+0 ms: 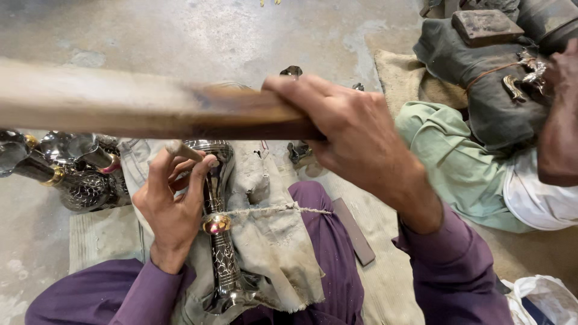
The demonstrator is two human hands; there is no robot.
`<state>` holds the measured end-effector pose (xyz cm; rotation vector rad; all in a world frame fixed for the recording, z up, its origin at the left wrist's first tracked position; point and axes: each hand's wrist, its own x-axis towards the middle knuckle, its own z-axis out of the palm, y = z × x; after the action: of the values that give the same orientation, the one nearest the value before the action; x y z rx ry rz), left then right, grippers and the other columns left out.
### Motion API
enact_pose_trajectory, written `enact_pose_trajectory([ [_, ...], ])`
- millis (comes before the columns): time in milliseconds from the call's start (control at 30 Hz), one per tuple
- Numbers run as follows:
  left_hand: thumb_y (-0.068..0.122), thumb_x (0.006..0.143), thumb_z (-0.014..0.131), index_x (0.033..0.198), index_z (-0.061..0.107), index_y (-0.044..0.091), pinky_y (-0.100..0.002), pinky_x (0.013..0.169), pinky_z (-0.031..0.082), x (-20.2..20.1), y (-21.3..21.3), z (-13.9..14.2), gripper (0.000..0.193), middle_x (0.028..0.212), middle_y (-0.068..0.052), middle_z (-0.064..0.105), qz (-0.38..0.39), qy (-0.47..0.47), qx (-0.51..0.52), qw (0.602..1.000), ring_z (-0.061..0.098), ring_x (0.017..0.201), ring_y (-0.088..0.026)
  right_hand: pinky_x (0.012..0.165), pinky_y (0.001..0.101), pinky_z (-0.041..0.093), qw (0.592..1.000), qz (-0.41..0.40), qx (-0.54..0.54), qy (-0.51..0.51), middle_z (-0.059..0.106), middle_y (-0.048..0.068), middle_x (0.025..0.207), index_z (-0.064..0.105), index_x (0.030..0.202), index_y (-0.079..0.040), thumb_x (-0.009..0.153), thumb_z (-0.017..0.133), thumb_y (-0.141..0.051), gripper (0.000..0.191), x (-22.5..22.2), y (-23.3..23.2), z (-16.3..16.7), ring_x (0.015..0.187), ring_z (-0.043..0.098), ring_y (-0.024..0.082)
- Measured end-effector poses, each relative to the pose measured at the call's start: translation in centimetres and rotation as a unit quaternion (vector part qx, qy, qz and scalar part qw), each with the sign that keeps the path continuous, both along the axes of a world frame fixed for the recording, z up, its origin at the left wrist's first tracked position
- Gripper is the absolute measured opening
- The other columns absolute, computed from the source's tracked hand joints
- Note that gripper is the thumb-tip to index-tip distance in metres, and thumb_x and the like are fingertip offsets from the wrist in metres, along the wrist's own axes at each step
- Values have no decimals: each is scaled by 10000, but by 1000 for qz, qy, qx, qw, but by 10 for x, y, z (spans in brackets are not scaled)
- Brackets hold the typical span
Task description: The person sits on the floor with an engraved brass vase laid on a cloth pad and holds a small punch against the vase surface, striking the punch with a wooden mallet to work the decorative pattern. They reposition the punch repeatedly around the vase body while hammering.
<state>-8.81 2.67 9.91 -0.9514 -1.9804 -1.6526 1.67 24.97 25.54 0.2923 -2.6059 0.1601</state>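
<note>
My right hand [349,129] grips a long wooden stick [138,108] that reaches out to the left, blurred by motion. Below it my left hand [171,198] pinches a small metal punch [182,149] whose tip rests against an engraved silver metal vase [220,229]. The vase lies along my lap on a worn cloth pad [271,241], tied down by a string [271,210]. A brass ring [216,224] bands its neck. My sleeves are purple.
Several shiny engraved metal pieces [78,171] are piled at the left on the concrete floor. A co-worker's arm [557,120] and green-clad leg [457,162] sit at the right beside a dark cloth bundle [481,90]. A flat dark bar [355,232] lies on the mat.
</note>
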Motion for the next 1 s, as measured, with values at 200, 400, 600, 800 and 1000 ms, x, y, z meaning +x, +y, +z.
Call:
enact_pose_trajectory([
  [200, 26, 1005, 763, 1367, 519, 7, -313, 813, 658, 0, 0, 5, 437, 1080, -141, 764, -1, -23, -6, 1000, 778, 1009, -213, 607, 260, 542, 997, 6, 14, 76, 711, 41, 1088, 513, 1434, -162, 930, 701, -59, 548, -8, -6, -1, 734, 656, 129],
  [400, 23, 1013, 748, 1346, 552, 17, -309, 838, 666, -3, 1, 9, 387, 1105, -148, 764, -14, -22, -19, 999, 775, 1034, -214, 627, 321, 515, 983, -88, 125, 102, 715, -33, 1000, 593, 1339, -250, 1007, 717, -107, 382, -5, 0, -17, 752, 668, 127],
  [600, 47, 977, 779, 1305, 588, 52, -318, 801, 660, -8, -1, 16, 380, 1098, -137, 772, -6, 12, -87, 996, 782, 1005, -213, 534, 380, 525, 985, -138, 89, -57, 739, 17, 908, 659, 1287, -211, 1001, 757, -215, 303, 0, 10, -26, 642, 678, 179],
  [800, 51, 995, 745, 1367, 573, 68, -318, 807, 663, -13, -2, 21, 410, 1116, -131, 767, -46, 4, -83, 995, 783, 1016, -221, 710, 353, 602, 999, -27, -35, 22, 710, 113, 1076, 574, 1309, -105, 735, 716, -50, 595, 2, 22, -43, 825, 707, 215],
  [1000, 64, 989, 725, 1382, 594, 86, -334, 830, 664, -17, -3, 25, 415, 1098, -114, 778, -73, 15, -111, 991, 782, 1017, -208, 667, 306, 580, 977, -62, -199, -37, 724, 70, 1068, 571, 1330, -113, 922, 714, 6, 448, -1, 25, -58, 781, 725, 168],
])
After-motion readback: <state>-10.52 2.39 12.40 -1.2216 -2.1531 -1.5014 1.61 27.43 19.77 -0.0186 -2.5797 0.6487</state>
